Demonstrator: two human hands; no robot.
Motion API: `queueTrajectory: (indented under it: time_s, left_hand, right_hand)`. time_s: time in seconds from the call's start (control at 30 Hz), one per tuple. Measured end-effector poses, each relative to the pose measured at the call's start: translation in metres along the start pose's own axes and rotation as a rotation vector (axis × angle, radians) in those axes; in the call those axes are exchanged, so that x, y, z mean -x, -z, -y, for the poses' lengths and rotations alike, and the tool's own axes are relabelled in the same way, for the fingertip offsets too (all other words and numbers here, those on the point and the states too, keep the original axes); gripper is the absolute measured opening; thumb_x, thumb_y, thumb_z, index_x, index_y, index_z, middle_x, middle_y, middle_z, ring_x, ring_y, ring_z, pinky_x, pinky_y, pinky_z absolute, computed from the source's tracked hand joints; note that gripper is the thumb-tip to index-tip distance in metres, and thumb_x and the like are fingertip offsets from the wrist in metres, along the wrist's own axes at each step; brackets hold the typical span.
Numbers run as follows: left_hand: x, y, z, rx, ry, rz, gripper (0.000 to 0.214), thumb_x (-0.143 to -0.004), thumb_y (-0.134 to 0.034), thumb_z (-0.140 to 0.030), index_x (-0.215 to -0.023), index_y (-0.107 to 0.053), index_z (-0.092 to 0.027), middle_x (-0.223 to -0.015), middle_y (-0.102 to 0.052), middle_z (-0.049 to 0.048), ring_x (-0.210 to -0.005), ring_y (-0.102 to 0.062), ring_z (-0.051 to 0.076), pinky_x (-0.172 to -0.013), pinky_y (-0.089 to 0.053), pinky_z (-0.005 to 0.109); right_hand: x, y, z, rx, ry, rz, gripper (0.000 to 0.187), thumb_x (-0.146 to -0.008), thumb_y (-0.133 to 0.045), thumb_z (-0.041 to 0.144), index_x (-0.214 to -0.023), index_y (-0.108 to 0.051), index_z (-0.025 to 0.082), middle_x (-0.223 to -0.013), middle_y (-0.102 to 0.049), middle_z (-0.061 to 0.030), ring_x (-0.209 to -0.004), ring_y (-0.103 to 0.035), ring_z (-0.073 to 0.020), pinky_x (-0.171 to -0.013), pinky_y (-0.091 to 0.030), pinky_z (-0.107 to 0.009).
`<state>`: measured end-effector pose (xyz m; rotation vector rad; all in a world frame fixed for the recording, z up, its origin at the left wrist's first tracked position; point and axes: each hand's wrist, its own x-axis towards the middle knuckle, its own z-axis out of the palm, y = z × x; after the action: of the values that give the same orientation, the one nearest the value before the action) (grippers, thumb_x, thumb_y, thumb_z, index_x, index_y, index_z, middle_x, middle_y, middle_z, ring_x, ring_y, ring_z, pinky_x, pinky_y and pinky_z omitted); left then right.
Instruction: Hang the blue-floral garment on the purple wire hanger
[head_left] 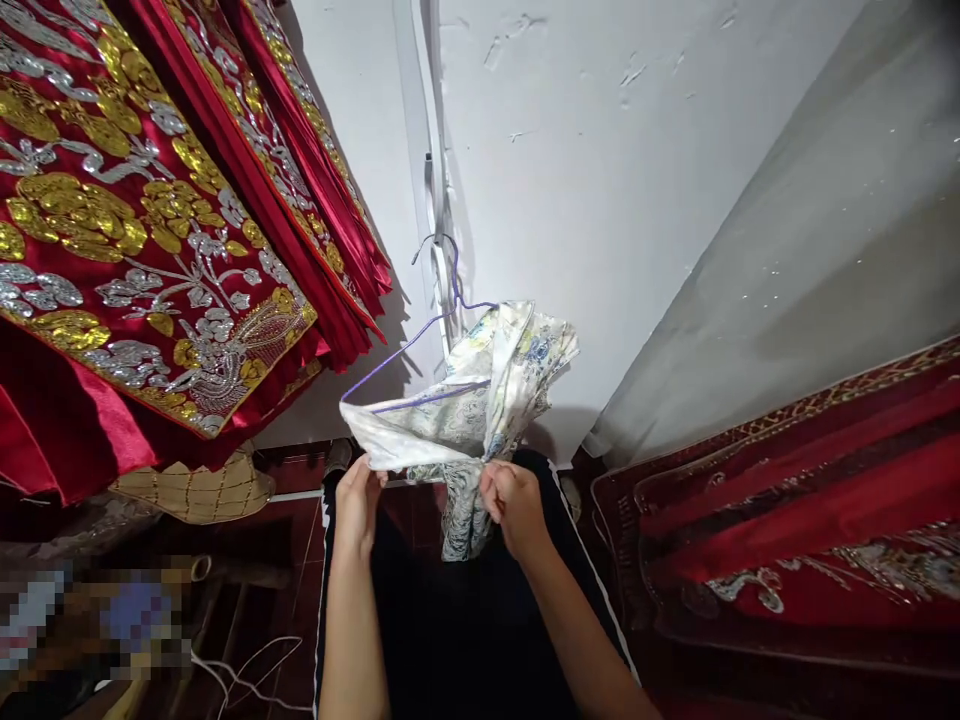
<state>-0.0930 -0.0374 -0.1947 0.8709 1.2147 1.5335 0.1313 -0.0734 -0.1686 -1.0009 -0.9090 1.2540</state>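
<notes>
A white floral-print garment (480,400) hangs bunched on a purple wire hanger (420,335) whose hook catches a white rail on the wall. My left hand (358,500) pinches the garment's lower left edge. My right hand (516,505) grips the fabric's lower middle fold, fingers closed around it. Both hands sit just below the hanger, above my dark trousers (465,620).
Red garments with gold and silver embroidery (135,230) hang at the upper left. Another red embroidered cloth (810,500) lies at the right. A white wall (600,150) stands behind. A beige quilted item (195,490) and a white cable (247,670) are on the dark floor at left.
</notes>
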Motion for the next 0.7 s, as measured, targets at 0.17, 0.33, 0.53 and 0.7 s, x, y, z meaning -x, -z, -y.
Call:
queueTrajectory:
  time_s: [0.17, 0.33, 0.53, 0.7]
  left_hand:
    - [0.012, 0.004, -0.026, -0.277, -0.002, 0.270, 0.026, -0.078, -0.076, -0.037, -0.070, -0.067, -0.015, -0.072, -0.065, 0.0032, -0.074, -0.058, 0.018, -0.073, -0.045, 0.027]
    - [0.039, -0.038, -0.040, -0.326, -0.208, 0.370, 0.026, -0.096, -0.056, -0.041, -0.088, -0.065, -0.018, -0.090, -0.065, 0.0033, -0.089, -0.058, 0.019, -0.085, -0.045, 0.028]
    - [0.083, -0.107, -0.046, -0.197, -0.292, 0.566, 0.019, -0.099, -0.054, -0.033, -0.093, -0.065, -0.019, -0.096, -0.062, 0.0048, -0.094, -0.059, 0.019, -0.088, -0.045, 0.029]
    - [0.080, -0.116, -0.052, -0.160, -0.354, 0.414, 0.017, -0.100, -0.053, -0.036, -0.104, -0.062, -0.022, -0.104, -0.062, 0.0058, -0.104, -0.059, 0.020, -0.097, -0.044, 0.032]
  right_hand:
    - [-0.011, 0.055, 0.002, 0.138, -0.039, -0.155, 0.037, -0.084, -0.054, 0.048, -0.061, -0.055, 0.019, -0.042, -0.038, 0.0045, -0.040, -0.027, -0.0090, -0.044, -0.018, -0.025]
    - [-0.011, 0.062, -0.007, 0.350, -0.120, -0.020, 0.040, -0.076, -0.070, 0.044, -0.049, -0.055, 0.018, -0.044, -0.039, 0.0034, -0.045, -0.031, -0.0095, -0.047, -0.020, -0.025]
    - [0.000, 0.029, 0.019, 0.362, 0.066, 0.049, 0.045, -0.094, -0.047, 0.060, -0.075, -0.063, 0.023, -0.073, -0.058, -0.0031, -0.076, -0.056, -0.0218, -0.069, -0.045, -0.032]
    - [0.009, 0.012, 0.040, 0.161, -0.116, 0.431, 0.047, -0.098, -0.039, 0.061, -0.095, -0.068, 0.023, -0.085, -0.066, -0.0058, -0.085, -0.062, -0.0241, -0.076, -0.050, -0.036]
